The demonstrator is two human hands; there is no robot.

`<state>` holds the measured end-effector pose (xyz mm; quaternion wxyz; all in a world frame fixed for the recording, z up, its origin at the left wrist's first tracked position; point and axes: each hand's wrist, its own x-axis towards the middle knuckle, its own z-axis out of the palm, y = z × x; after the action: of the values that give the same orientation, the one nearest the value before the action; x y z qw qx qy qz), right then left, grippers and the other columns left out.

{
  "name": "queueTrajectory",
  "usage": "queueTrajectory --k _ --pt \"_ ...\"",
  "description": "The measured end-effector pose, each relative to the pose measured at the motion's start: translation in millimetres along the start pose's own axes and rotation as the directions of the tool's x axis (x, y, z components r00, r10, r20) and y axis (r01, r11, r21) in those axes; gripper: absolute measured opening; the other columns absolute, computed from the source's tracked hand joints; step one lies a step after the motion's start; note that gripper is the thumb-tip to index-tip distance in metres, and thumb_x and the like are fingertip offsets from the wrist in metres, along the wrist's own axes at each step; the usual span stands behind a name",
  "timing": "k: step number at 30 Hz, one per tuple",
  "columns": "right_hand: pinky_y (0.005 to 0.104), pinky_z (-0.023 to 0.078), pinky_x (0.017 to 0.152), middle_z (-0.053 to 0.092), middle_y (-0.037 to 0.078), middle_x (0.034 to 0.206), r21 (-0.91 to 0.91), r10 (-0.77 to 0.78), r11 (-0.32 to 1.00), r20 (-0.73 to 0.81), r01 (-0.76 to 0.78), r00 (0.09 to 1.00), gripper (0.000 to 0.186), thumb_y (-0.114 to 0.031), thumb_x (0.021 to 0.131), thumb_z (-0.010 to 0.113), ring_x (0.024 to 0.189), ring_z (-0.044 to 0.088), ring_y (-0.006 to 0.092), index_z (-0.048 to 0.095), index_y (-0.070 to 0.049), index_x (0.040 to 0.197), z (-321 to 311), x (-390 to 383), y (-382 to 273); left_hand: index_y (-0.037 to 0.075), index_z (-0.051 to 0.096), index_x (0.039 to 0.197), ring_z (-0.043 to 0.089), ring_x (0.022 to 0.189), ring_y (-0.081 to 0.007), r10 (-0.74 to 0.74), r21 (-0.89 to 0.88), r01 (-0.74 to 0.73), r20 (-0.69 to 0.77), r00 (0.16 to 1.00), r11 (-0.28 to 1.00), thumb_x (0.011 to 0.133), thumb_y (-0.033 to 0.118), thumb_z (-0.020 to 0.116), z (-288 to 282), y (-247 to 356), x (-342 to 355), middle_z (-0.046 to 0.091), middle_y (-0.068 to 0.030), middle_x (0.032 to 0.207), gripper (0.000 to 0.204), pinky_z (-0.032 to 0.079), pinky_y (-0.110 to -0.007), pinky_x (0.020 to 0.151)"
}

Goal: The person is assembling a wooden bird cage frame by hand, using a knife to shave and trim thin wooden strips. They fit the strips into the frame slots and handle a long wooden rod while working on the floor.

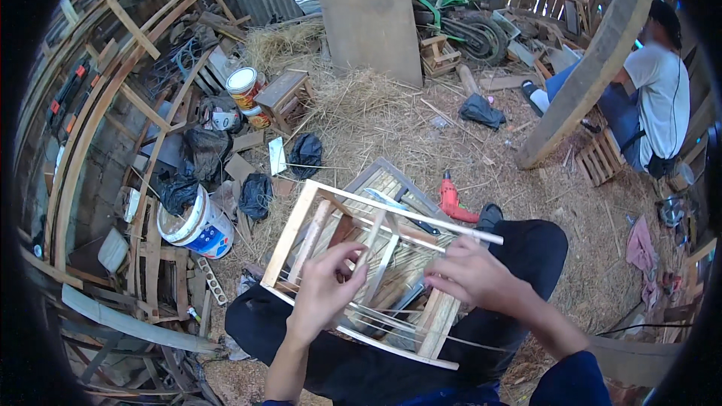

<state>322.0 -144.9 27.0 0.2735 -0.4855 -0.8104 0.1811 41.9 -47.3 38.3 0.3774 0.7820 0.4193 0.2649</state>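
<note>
Fingertips of my left hand (pixel 325 286) pinch a thin pale strip (pixel 372 234), my right hand (pixel 477 274) curls around something I can't make out, and the wooden frame (pixel 289 234) lies across my lap (pixel 338 365), best braced against my thighs (pixel 532 249) so it won't rock.

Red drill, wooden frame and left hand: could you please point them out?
Red drill (pixel 450 198), head view: its body.
Wooden frame (pixel 289 233), head view: its left rail.
Left hand (pixel 323 283), head view: middle of the hand.
</note>
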Motion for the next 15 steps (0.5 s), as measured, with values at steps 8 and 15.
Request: queueTrajectory --k 8,15 --pt "0.0493 0.046 0.109 0.07 0.014 0.105 -0.114 -0.155 0.982 -0.063 0.147 0.986 0.03 -0.028 0.104 0.069 0.11 0.066 0.0328 0.071 -0.012 0.128 -46.2 54.7 18.2 0.0 0.073 0.119 0.061 0.072 -0.002 -0.206 -0.263 0.15 -0.2 0.958 0.953 0.097 0.003 0.077 -15.3 18.2 13.3 0.068 0.0 0.096 0.022 0.046 -0.02 0.061" --pt "0.0464 0.047 0.115 0.073 0.016 0.132 0.32 0.062 0.94 0.173 -0.116 0.983 0.039 -0.031 0.101 0.074 0.13 0.066 0.0323 0.072 -0.008 0.132 -101.3 28.1 16.8 -0.001 0.072 0.12 0.057 0.076 -0.0011 -0.224 -0.282 0.142 -0.283 0.933 0.949 0.1 0.003 0.074 -19.5 -4.6 15.9 0.065 0.0024 0.095 0.021 0.045 -0.02 0.063"
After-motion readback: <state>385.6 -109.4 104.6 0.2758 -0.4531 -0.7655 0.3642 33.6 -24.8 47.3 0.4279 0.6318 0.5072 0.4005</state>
